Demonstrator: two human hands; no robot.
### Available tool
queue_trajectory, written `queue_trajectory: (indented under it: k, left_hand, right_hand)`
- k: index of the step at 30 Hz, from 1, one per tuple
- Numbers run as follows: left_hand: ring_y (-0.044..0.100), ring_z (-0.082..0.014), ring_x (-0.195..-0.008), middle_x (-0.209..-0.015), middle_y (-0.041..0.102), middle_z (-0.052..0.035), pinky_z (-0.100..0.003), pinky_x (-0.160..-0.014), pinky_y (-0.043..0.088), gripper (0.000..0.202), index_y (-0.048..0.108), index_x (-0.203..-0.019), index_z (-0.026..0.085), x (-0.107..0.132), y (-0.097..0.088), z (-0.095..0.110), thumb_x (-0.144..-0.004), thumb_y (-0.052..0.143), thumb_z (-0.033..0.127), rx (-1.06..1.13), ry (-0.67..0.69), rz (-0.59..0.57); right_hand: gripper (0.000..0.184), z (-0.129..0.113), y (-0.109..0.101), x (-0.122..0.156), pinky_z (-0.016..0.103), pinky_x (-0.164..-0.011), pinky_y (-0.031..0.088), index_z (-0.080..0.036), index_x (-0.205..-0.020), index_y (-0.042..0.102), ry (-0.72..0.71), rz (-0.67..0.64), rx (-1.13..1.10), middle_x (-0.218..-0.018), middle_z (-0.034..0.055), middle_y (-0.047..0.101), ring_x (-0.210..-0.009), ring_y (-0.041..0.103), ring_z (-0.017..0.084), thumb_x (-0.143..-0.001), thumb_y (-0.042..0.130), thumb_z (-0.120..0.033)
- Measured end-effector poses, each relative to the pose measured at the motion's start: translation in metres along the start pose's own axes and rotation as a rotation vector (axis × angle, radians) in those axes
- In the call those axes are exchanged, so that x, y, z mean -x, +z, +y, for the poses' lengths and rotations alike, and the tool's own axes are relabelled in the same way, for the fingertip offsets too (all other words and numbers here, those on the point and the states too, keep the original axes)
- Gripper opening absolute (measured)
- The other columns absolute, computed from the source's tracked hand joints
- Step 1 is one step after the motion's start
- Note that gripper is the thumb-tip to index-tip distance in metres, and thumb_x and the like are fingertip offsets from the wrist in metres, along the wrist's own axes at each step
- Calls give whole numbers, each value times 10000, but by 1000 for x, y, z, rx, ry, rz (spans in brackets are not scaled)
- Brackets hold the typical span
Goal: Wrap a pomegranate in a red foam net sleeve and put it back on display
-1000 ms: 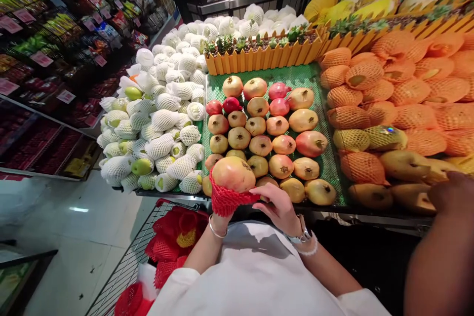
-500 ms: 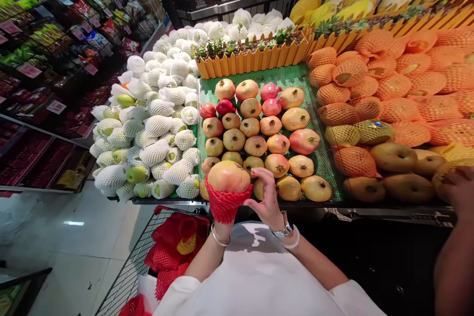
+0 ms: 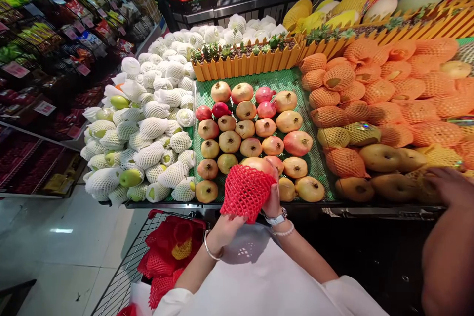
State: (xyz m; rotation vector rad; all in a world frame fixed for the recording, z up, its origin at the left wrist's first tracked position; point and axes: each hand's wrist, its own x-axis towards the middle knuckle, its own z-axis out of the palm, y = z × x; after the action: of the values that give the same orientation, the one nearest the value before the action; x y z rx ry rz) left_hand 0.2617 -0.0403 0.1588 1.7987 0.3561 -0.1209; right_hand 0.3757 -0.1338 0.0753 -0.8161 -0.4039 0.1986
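Note:
A red foam net sleeve [image 3: 246, 190] covers most of a pomegranate [image 3: 255, 162], whose yellowish-pink top shows above it. My left hand [image 3: 230, 229] is at the sleeve's lower edge and closed on it, its fingertips partly covered by the netting. Around the right side of the wrapped pomegranate curls my right hand [image 3: 273, 198], closed on it; most of its fingers are hidden behind. Just beyond both hands, rows of bare pomegranates [image 3: 229, 141] lie on a green mat [image 3: 311, 158].
White-netted fruit [image 3: 153, 127] is heaped on the left, orange-netted fruit [image 3: 394, 111] on the right. A small wooden fence [image 3: 246, 66] with plants borders the back. A cart [image 3: 124, 261] holding red nets [image 3: 168, 249] stands lower left. Another person's hand [image 3: 446, 185] reaches in at right.
The red sleeve now covers much more of the pomegranate. My right hand has gone from open beside it to gripping its right side. Both hands have shifted right.

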Motion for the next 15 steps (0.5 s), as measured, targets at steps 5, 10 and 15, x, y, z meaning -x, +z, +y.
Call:
queue_trajectory:
  k: [5, 10, 15]
  left_hand:
    - [542, -202, -1131, -1100, 587, -138, -292, -1079, 389, 663, 537, -982, 91, -17, 1, -5, -734, 472, 702, 188, -47, 159]
    - [563, -130, -1033, -1160, 573, -86, -212, -966, 441, 621, 605, -1115, 93, -32, -13, 7, -844, 472, 636, 115, 0, 60]
    - [440, -103, -588, -644, 534, -90, -247, -578, 329, 629, 504, -639, 108, -24, -11, 42, -953, 186, 550, -560, 113, 92]
  right_hand:
    - [817, 0, -5, 8, 363, -1002, 459, -148, -1345, 440, 80, 70, 21, -1186, 167, 504, -1206, 477, 211, -775, 514, -728]
    - [807, 6, -9, 11, 389, -1035, 430, -137, -1279, 511, 83, -8, 87, -1182, 167, 509, -1217, 462, 240, -758, 509, -752]
    - [965, 5, 6, 1, 350, -1045, 431, -117, -1290, 431, 443, 346, -376, -1242, 139, 490, -1111, 527, 223, -551, 736, -657]
